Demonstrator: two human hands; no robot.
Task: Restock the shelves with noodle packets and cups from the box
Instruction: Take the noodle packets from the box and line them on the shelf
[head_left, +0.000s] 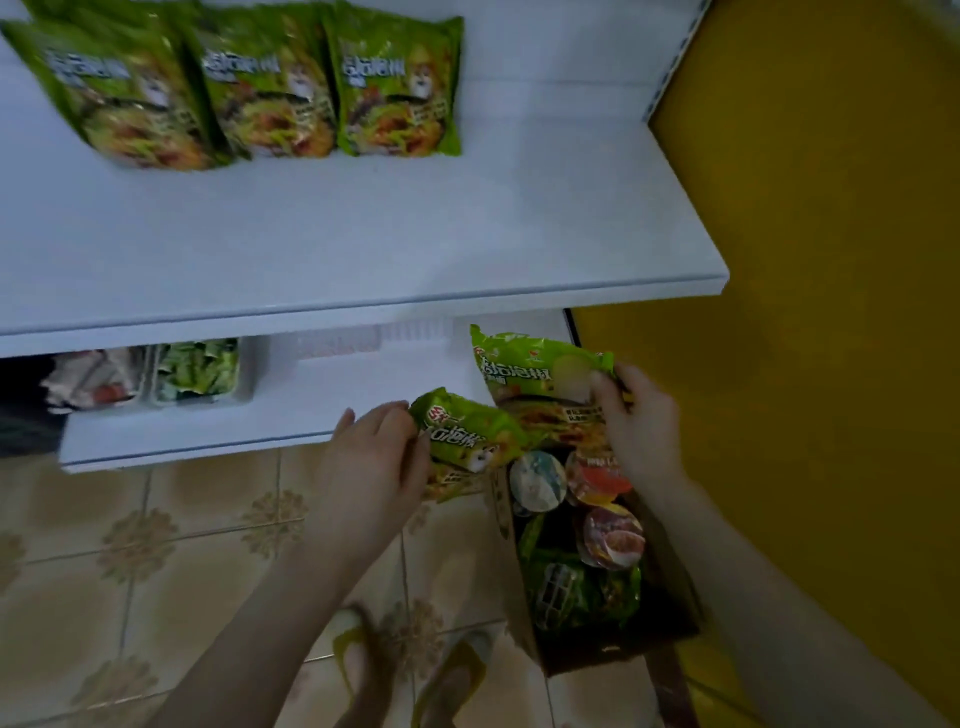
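My left hand (376, 457) grips a green noodle packet (467, 434) just above the left edge of the cardboard box (524, 623). My right hand (636, 421) grips a second, larger green noodle packet (540, 379) by its right side, held over the far end of the box. Inside the box lie three noodle cups (613, 535) with printed lids and more green packets (576, 587). Three matching green packets (397, 83) stand in a row at the back of the white upper shelf (363, 234).
A lower white shelf (291, 410) holds clear bins with wrapped goods (197, 369) at its left. The box stands on a tiled floor (156, 571) beside a yellow wall (831, 260). My feet in yellow slippers (452, 670) are near the box.
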